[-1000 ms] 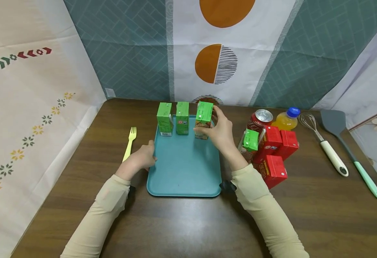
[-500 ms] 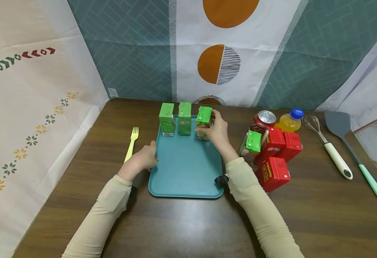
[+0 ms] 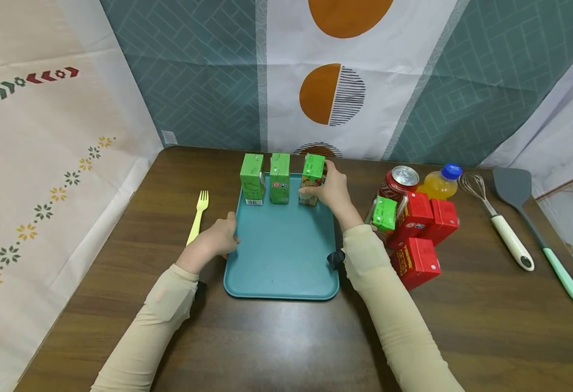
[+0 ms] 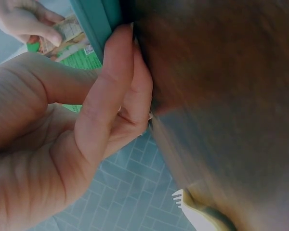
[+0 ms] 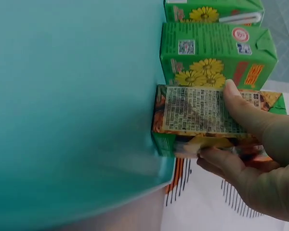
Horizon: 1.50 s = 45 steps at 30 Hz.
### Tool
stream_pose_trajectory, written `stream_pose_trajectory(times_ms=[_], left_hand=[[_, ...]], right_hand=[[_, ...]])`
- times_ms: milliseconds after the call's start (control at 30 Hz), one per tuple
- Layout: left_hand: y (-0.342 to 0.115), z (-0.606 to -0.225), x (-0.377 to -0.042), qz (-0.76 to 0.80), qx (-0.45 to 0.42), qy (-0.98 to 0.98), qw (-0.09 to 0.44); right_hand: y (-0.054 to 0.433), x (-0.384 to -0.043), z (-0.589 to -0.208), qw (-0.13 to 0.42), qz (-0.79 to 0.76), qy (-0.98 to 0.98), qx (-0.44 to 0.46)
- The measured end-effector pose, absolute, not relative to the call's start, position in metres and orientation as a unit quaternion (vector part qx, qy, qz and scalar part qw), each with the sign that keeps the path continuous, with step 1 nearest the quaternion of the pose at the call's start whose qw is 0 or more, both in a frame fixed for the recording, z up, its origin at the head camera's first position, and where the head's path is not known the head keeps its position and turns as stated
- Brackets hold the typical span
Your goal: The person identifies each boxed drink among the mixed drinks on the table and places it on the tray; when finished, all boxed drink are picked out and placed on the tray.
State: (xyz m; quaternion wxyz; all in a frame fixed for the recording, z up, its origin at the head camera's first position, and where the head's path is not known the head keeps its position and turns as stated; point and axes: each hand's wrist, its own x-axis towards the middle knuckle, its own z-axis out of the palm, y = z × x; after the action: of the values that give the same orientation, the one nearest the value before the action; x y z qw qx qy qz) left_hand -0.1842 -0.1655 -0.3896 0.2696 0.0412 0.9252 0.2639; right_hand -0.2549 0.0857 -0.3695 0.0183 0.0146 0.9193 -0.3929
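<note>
On the blue-green tray (image 3: 281, 250) stand two green drink cartons, a left one (image 3: 252, 182) and a middle one (image 3: 279, 179), both upright near the back edge. Right of them is a green-topped carton with brown printed sides (image 3: 312, 179). My right hand (image 3: 334, 189) holds it, thumb on one side and fingers on the other; in the right wrist view its base meets the tray. My left hand (image 3: 216, 237) grips the tray's left rim, as the left wrist view shows, with the fingers along the outer edge. The carton's far side is hidden.
Right of the tray stand another green-topped carton (image 3: 384, 213), several red cartons (image 3: 416, 261), a red can (image 3: 400, 182) and an orange drink bottle (image 3: 439, 183). A whisk (image 3: 506, 231) and a spatula (image 3: 536, 234) lie further right. A yellow fork (image 3: 198, 218) lies left.
My right hand has lowered the brown-sided carton and slid it back, so that it now lines up with the two green ones. The left hand has stayed at the tray's rim.
</note>
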Motion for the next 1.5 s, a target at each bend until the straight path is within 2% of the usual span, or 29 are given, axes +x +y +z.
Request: stream_pose_trajectory(times_ms=[433, 900, 1000, 1267, 1400, 1500], left_hand=[[-0.16, -0.388, -0.185, 0.258, 0.043, 0.927, 0.271], [-0.161, -0.386, -0.186, 0.265, 0.057, 0.924, 0.269], [-0.163, -0.387, -0.187, 0.264, 0.062, 0.924, 0.269], [-0.164, -0.387, -0.188, 0.264, 0.065, 0.923, 0.273], [-0.164, -0.388, -0.187, 0.264, 0.065, 0.923, 0.273], [-0.165, -0.389, -0.187, 0.263, 0.065, 0.923, 0.273]], right_hand=[[0.092, -0.263, -0.37, 0.02, -0.418, 0.908, 0.016], [0.095, -0.263, -0.355, 0.088, -0.397, 0.914, 0.007], [0.093, -0.257, -0.351, 0.099, -0.408, 0.907, 0.012], [0.089, -0.231, -0.321, 0.066, -0.402, 0.913, -0.041], [0.091, -0.208, -0.305, 0.06, -0.405, 0.91, -0.062], [0.092, -0.184, -0.293, 0.035, -0.416, 0.904, -0.089]])
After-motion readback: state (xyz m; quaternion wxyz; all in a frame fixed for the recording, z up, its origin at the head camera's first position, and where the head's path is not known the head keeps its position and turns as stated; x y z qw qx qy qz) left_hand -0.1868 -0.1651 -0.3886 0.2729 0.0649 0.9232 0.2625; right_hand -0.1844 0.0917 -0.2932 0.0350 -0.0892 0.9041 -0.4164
